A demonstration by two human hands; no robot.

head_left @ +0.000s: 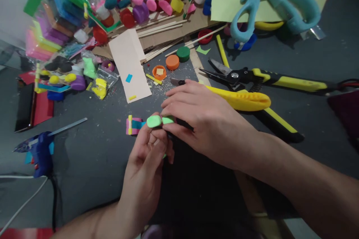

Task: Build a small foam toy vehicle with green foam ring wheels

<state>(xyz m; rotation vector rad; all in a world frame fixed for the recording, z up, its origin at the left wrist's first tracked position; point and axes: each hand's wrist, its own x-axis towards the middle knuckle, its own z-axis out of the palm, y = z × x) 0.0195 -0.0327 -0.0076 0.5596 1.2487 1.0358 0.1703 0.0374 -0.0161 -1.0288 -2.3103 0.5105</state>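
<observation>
My left hand (147, 160) is closed around soft light-green clay, and a rounded lump of the green clay (154, 121) sits at its fingertips. A second bit of green shows low between the fingers of that hand. My right hand (204, 115) pinches a smaller piece of green clay (168, 120) right beside the lump; whether the two pieces are joined I cannot tell. Just left of my fingers lies a small pink and blue craft piece (136, 126) with a yellow stick across it. Beyond my right hand rests a yellow-handled cutter (244, 100), partly hidden by the hand.
Pruning shears (235, 76) and blue-handled scissors (249, 15) lie at the right. A blue glue gun (42, 153) with its cord is at the left. A pale card strip (131, 71), bottle caps (172, 62), wooden sticks (159, 30) and clay packets (50, 26) fill the back.
</observation>
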